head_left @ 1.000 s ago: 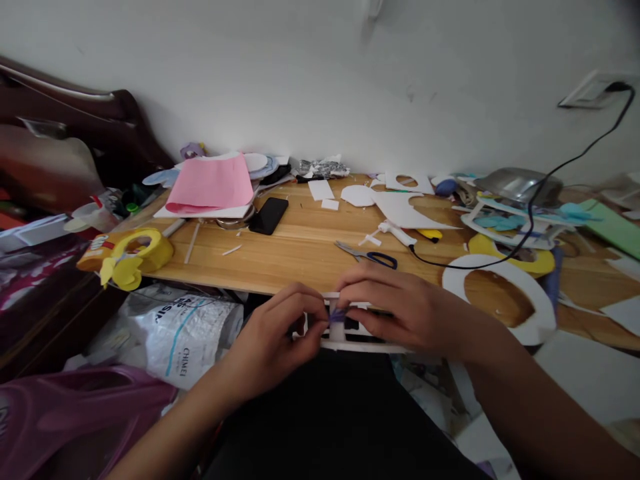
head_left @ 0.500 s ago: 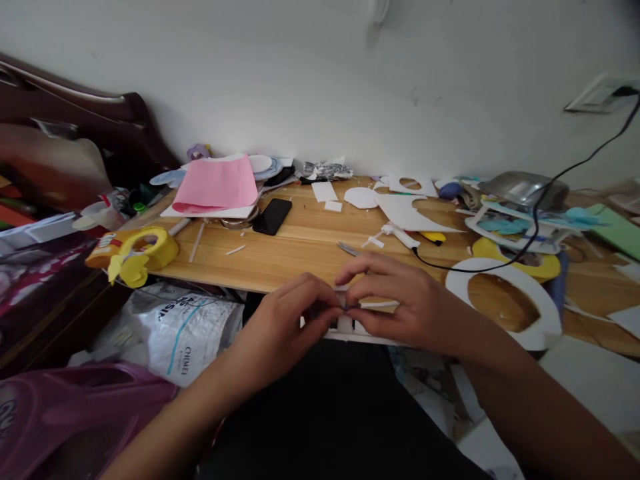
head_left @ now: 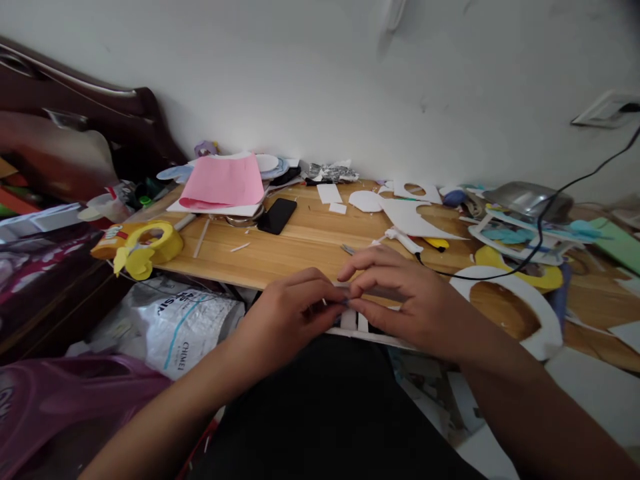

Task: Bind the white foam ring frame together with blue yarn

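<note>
My left hand [head_left: 290,310] and my right hand [head_left: 407,297] meet at the table's near edge, thumbs and forefingers pinched closely together. What lies between the fingertips is small and mostly hidden; a bluish speck shows there. Just under the fingers is a white frame-like piece [head_left: 363,323] with narrow crossbars and dark gaps, partly covered by both hands. Beyond my right hand lie a white glue gun [head_left: 403,241] with a black cord and the grey metal tip of a tool [head_left: 347,249].
On the wooden table [head_left: 225,250] are a black phone [head_left: 277,216], pink sheet [head_left: 223,180], yellow tape roll [head_left: 173,241], white ring [head_left: 543,310] and white cut-outs [head_left: 415,219]. The black cord [head_left: 537,233] runs to a wall socket [head_left: 605,110]. A silver bag [head_left: 187,333] sits below left.
The view has shifted slightly, so the table items appear a little further right. Both hands keep their pinch at the same spot, and the fingers have moved only slightly.
</note>
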`<action>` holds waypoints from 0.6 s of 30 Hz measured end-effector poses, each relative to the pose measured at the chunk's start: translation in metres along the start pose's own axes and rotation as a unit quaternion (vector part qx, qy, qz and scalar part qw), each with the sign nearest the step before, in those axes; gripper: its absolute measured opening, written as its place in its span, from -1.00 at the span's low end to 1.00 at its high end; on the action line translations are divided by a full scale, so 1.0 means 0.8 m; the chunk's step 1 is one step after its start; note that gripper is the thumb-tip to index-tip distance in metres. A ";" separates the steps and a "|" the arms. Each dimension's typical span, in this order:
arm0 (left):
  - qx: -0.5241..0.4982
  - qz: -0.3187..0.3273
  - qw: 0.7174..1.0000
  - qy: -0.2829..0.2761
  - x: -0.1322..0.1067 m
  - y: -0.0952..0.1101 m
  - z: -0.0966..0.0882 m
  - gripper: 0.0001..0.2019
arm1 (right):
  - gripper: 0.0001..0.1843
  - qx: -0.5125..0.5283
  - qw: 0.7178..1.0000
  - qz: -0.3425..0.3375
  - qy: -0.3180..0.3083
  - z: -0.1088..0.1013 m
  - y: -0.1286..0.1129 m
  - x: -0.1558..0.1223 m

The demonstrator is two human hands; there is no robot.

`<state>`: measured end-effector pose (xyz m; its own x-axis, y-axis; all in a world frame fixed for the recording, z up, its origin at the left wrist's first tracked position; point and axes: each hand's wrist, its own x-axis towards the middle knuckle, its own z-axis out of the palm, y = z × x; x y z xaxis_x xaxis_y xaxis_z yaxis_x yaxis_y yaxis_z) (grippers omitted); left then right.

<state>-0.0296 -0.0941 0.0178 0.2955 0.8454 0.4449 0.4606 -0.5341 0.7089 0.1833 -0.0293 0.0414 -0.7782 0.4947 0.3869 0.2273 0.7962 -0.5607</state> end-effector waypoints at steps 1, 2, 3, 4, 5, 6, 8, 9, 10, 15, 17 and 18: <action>0.000 -0.022 1.000 0.002 0.001 0.001 0.000 -0.88 | -0.98 0.002 1.000 0.006 0.006 0.001 0.001 0.000; -0.004 -0.046 0.999 0.002 0.002 0.001 0.000 -0.89 | -0.98 0.002 1.000 0.011 0.016 0.002 0.002 -0.001; -0.011 -0.069 0.998 0.000 0.002 0.001 0.000 -0.90 | -0.97 0.001 1.000 0.014 0.025 0.003 0.003 -0.001; -0.020 -0.089 0.996 -0.001 0.003 0.001 0.000 -0.91 | -0.95 -0.001 0.999 0.015 0.032 0.003 0.004 -0.001; -0.031 -0.105 0.994 -0.004 0.003 0.000 0.000 -0.93 | -0.93 -0.005 0.999 0.014 0.037 0.003 0.004 -0.002; -0.041 -0.117 0.992 -0.007 0.004 -0.002 -0.001 -0.93 | -0.92 -0.010 0.999 0.012 0.040 0.002 0.004 -0.002; -0.054 -0.135 0.989 -0.011 0.005 -0.003 -0.003 -0.94 | -0.90 -0.017 0.999 0.010 0.040 0.000 0.005 -0.002; -0.058 -0.141 0.988 -0.015 0.005 -0.004 -0.003 -0.94 | -0.89 -0.018 0.999 0.010 0.039 -0.001 0.005 -0.002; -0.060 -0.145 0.987 -0.018 0.006 -0.004 -0.004 -0.93 | -0.88 -0.018 0.999 0.011 0.037 -0.002 0.005 -0.002; -0.052 -0.115 0.992 -0.013 0.005 -0.002 -0.003 -0.92 | -0.81 -0.026 1.000 0.003 0.010 -0.004 0.007 0.001; -0.040 -0.094 0.995 -0.009 0.003 -0.004 -0.003 -0.91 | -0.78 -0.040 0.999 -0.005 -0.003 -0.005 0.007 0.003; -0.036 -0.086 0.996 -0.007 0.001 -0.005 -0.003 -0.90 | -0.79 -0.049 0.999 -0.009 -0.010 -0.005 0.007 0.003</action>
<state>-0.0329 -0.0912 0.0167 0.2294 0.9240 0.3058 0.4438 -0.3790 0.8121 0.1852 -0.0221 0.0424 -0.7937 0.4734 0.3820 0.2680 0.8359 -0.4789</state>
